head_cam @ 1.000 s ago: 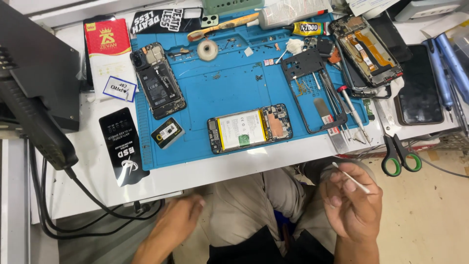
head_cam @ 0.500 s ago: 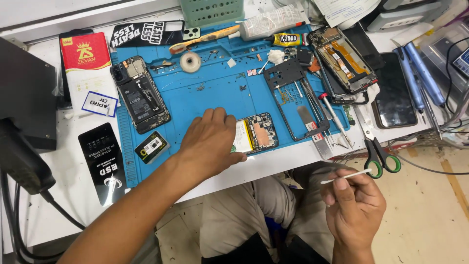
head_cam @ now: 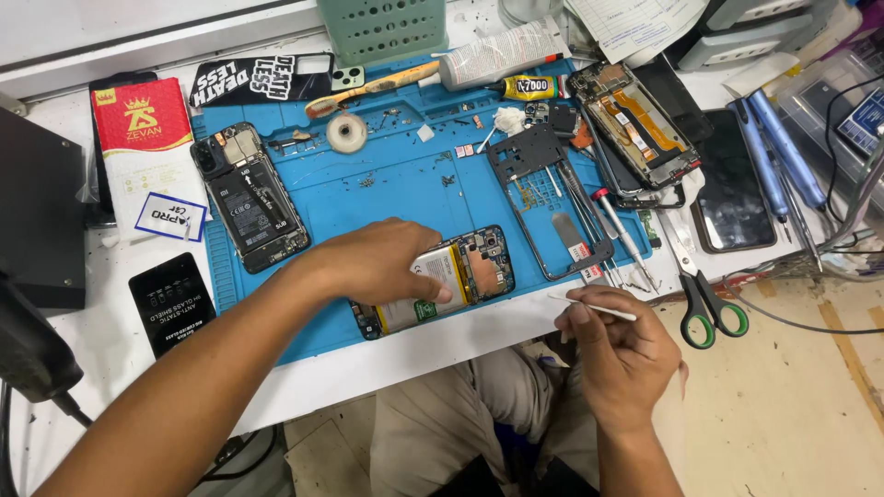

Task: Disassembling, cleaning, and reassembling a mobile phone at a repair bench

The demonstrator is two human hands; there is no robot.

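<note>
far left: dark box (head_cam: 37, 221) on the white table (head_cam: 110, 340), a red card packet (head_cam: 143, 115) and a black sachet (head_cam: 171, 302) beside the blue mat (head_cam: 368, 184). on the mat's left, an opened phone (head_cam: 249, 198) lies back-off, long axis running away from the person.

mid: left hand (head_cam: 382, 262) lies flat, palm down, on a second opened phone (head_cam: 433, 281) near the mat's front edge. fingers spread and pressing on the yellow battery end; nothing gripped, just held down. phone's long axis runs left to right, slightly tilted, the board end poking out to the right of the fingers. tape roll (head_cam: 347, 133) farther back.

right of mid: black frame (head_cam: 552, 202) and screwdrivers (head_cam: 612, 225) on the mat. right hand (head_cam: 622, 359) hovers off the table's front edge, fingers pinched shut on a thin white stick (head_cam: 594, 306), tip pointing right. phone lies up and to the left of this hand, near but apart; left hand already on it, so nearer.

far right: green-handled scissors (head_cam: 704, 299), dark screen (head_cam: 732, 179), blue tools (head_cam: 783, 147).
</note>
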